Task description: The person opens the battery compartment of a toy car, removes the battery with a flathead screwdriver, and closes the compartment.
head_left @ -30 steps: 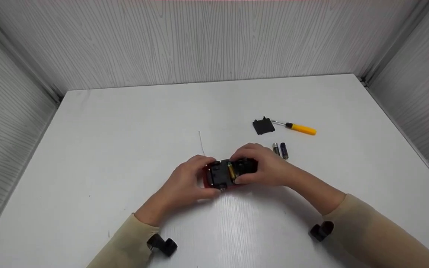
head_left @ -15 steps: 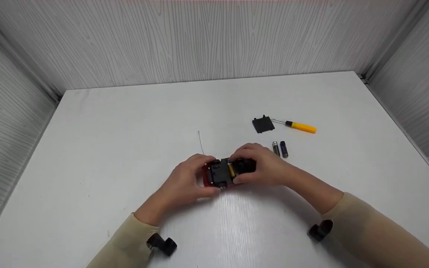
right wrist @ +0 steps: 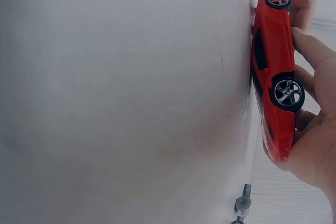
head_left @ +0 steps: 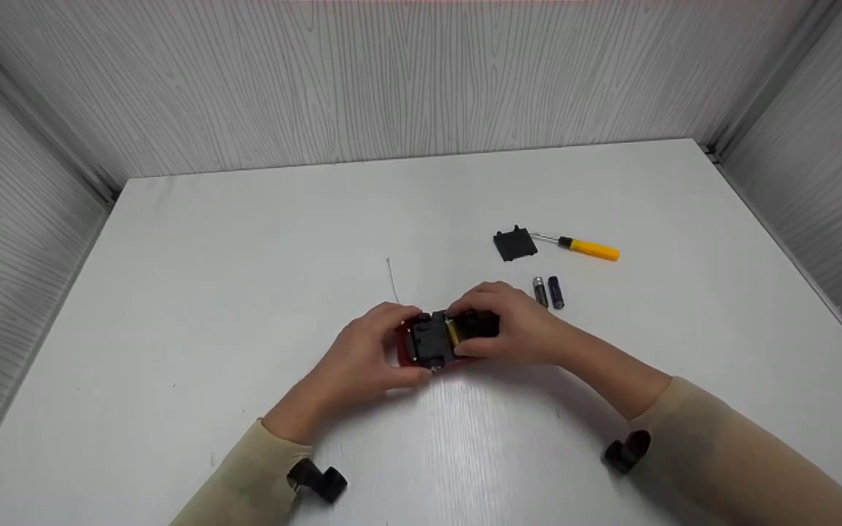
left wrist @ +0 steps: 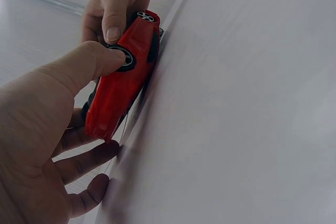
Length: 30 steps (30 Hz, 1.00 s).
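Our left hand (head_left: 364, 356) grips the toy car (head_left: 432, 338); our right hand (head_left: 522, 326) seemingly pinches the battery (head_left: 453, 332) home, thumb (head_left: 473, 348) now overlapping it.

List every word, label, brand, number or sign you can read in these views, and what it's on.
None readable.
Gold battery in the red toy car: any print too small to read.
Silver-topped battery and dark blue battery: same, too small and blurred.
Black cover, screwdriver: no lettering visible.
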Each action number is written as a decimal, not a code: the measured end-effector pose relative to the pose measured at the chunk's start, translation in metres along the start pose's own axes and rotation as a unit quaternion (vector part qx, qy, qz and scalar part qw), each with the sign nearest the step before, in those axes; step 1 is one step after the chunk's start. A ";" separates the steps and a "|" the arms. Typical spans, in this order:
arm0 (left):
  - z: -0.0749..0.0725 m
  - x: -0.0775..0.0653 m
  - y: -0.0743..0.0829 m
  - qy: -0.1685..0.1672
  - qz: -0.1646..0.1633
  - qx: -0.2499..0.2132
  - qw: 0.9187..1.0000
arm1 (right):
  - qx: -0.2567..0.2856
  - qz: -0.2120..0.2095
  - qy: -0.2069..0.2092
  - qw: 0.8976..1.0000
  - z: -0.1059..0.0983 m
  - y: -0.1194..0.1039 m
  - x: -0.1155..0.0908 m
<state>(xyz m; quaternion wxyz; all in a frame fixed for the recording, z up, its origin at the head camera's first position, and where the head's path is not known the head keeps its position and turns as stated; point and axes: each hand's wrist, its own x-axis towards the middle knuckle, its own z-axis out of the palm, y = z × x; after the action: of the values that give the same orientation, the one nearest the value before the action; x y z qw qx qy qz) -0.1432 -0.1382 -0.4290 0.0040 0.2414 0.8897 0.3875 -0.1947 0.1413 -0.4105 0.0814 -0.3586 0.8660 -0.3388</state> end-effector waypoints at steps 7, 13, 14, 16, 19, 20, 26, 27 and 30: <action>0.000 0.000 0.000 0.001 0.003 -0.002 1.000 | -0.001 -0.009 0.003 1.000 0.001 0.001 0.000; 0.001 -0.001 -0.001 0.002 0.004 -0.001 1.000 | -0.002 -0.006 0.002 1.000 0.001 0.000 0.000; 0.001 0.000 -0.002 0.003 0.004 0.000 1.000 | -0.002 -0.006 0.003 1.000 0.000 -0.001 0.000; 0.001 0.000 -0.001 0.003 0.006 0.000 1.000 | -0.001 -0.009 0.005 1.000 0.000 -0.001 0.001; 0.000 0.000 -0.001 0.004 0.010 0.001 1.000 | 0.000 -0.012 0.007 1.000 0.000 0.000 0.001; 0.000 0.000 -0.001 0.004 0.011 0.001 1.000 | 0.001 -0.013 0.007 1.000 0.001 0.000 0.001; 0.000 -0.001 -0.001 0.002 0.008 0.002 1.000 | 0.005 -0.010 0.011 1.000 0.002 0.001 0.001; 0.000 -0.001 -0.001 0.002 0.007 0.002 1.000 | 0.006 -0.010 0.011 1.000 0.002 0.001 0.001; 0.001 -0.001 -0.002 0.001 0.004 0.004 1.000 | 0.011 -0.012 0.012 1.000 0.002 0.001 0.001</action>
<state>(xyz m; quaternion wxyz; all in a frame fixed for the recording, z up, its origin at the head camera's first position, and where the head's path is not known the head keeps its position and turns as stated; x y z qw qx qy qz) -0.1429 -0.1391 -0.4307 0.0003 0.2442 0.8902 0.3845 -0.1948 0.1400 -0.4128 0.0707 -0.3634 0.8590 -0.3538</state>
